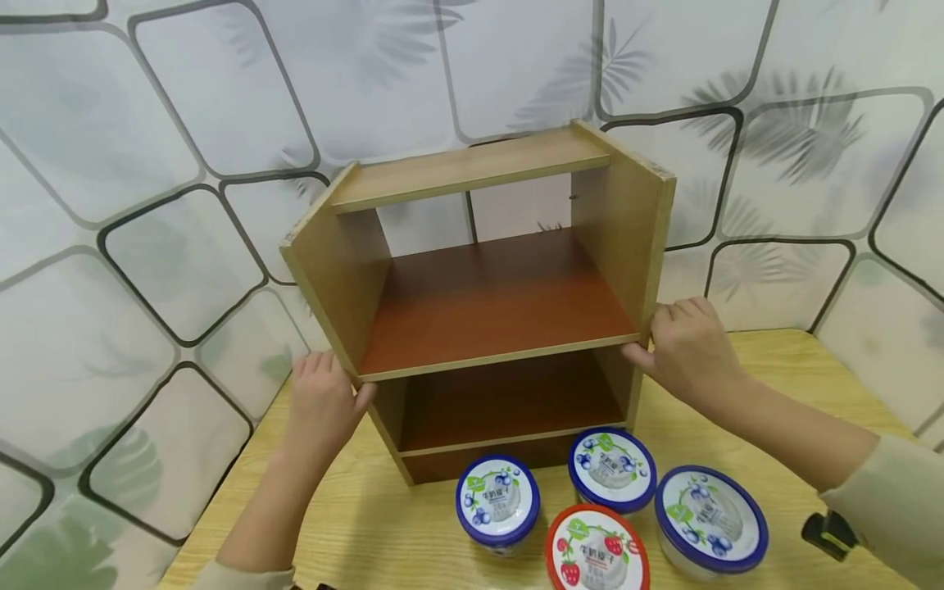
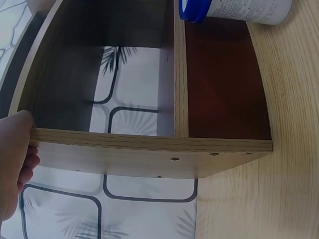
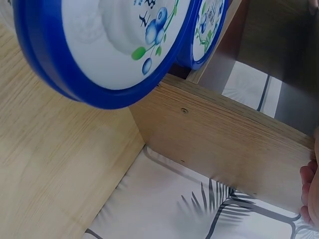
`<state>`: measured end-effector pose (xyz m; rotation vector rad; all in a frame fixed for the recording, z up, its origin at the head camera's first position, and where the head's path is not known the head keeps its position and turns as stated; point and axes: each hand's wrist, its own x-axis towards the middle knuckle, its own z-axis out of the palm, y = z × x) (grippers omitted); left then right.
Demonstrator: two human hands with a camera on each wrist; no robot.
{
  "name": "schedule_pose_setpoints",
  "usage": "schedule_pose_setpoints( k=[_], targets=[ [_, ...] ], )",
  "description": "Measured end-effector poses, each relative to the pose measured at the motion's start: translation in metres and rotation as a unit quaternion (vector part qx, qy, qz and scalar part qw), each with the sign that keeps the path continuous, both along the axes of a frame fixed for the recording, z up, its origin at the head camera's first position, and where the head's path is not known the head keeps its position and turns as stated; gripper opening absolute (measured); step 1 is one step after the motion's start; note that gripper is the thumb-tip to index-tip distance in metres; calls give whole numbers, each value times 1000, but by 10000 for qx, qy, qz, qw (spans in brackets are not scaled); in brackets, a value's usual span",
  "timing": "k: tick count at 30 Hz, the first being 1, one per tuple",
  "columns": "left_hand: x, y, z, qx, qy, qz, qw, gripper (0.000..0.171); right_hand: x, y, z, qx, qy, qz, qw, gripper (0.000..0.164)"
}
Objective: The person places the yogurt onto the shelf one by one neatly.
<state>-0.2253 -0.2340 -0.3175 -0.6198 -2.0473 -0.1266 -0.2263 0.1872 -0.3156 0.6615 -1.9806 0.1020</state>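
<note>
A small wooden shelf with two reddish-brown boards and an open back stands on the table. My left hand grips the edge of its left side panel, thumb at the front by the middle board; the left wrist view shows this hand with fingers round the panel's outer face. On the opposite side my right hand grips the right panel at about the same height, thumb across the front edge. Only the fingers and part of the right hand show at the edge of the right wrist view.
In front of the shelf stand several lidded tubs: a blue-lidded tub, another blue-lidded tub, a larger-looking blue-lidded tub and a red-lidded tub. A patterned wall covering rises behind the light wooden table.
</note>
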Motion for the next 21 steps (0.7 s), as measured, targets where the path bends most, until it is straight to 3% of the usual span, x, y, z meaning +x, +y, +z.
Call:
schedule_pose_setpoints(
  k=[21],
  targets=[
    [-6, 21, 3, -15, -207, -43, 9998, 25, 8, 23, -1, -80, 151, -69, 9998, 61]
  ],
)
